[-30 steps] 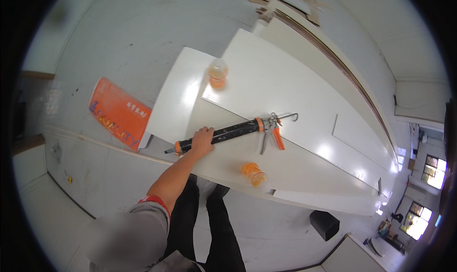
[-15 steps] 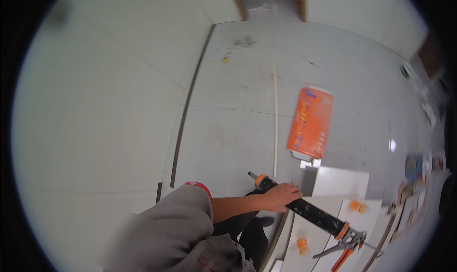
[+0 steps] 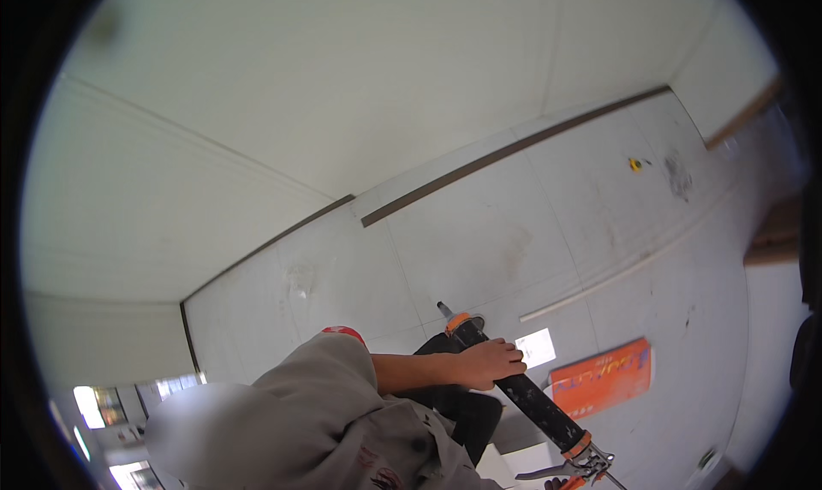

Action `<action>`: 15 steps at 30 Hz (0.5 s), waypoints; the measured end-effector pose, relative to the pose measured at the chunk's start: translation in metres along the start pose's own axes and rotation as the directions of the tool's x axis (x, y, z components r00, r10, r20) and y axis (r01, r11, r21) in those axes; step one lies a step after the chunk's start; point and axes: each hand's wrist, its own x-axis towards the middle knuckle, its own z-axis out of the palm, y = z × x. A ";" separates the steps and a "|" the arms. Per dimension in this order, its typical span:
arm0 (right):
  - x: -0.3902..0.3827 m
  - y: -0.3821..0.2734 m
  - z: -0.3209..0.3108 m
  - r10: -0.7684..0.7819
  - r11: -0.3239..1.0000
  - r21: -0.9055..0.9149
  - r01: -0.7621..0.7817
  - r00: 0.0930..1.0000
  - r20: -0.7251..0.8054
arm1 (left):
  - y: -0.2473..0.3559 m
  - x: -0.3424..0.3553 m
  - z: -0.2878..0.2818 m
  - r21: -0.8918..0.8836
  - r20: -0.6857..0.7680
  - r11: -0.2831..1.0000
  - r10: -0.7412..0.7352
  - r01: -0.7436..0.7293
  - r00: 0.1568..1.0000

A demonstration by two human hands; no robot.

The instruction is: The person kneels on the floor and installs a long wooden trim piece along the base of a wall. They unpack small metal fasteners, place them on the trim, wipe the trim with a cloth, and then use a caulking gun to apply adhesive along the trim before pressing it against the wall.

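Note:
My left hand is wrapped round the black barrel of a caulking gun. The gun slants across the lower middle, its grey nozzle toward the upper left. Orange rings sit at both barrel ends. At the lower edge, the metal trigger and part of an orange handle show. A small dark shape beside that handle may be fingertips of my right hand, but the frame cuts it off and I cannot tell.
An orange printed box or bag lies on the pale floor, right of the gun. A long thin strip and a yellow item lie farther off. Brown skirting runs along the pale wall. A white panel lies below the barrel.
The view has swung left, bringing more wall and some windows into sight. My left hand stays closed on the barrel. The orange-capped items on the boards have left the view.

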 end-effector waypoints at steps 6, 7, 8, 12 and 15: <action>0.189 -0.139 -0.024 -0.059 0.820 -0.481 0.312 0.881 0.470 | -0.051 0.044 -0.119 -0.019 -0.212 0.981 -0.195 0.195 0.958; 0.219 -0.159 -0.030 0.032 0.909 -0.389 0.153 0.903 0.429 | -0.059 0.052 -0.133 -0.015 -0.224 0.970 -0.239 0.242 0.945; 0.249 -0.189 -0.012 0.080 0.930 -0.358 0.085 0.903 0.422 | -0.066 0.063 -0.149 -0.024 -0.262 0.967 -0.253 0.255 0.932; 0.354 -0.274 0.053 0.285 0.928 -0.356 -0.110 0.824 0.489 | -0.097 0.071 -0.189 -0.047 -0.478 0.941 -0.316 0.336 0.819; 0.400 -0.314 0.086 0.464 0.854 -0.468 -0.228 0.741 0.485 | -0.104 0.065 -0.200 -0.073 -0.566 0.887 -0.413 0.455 0.714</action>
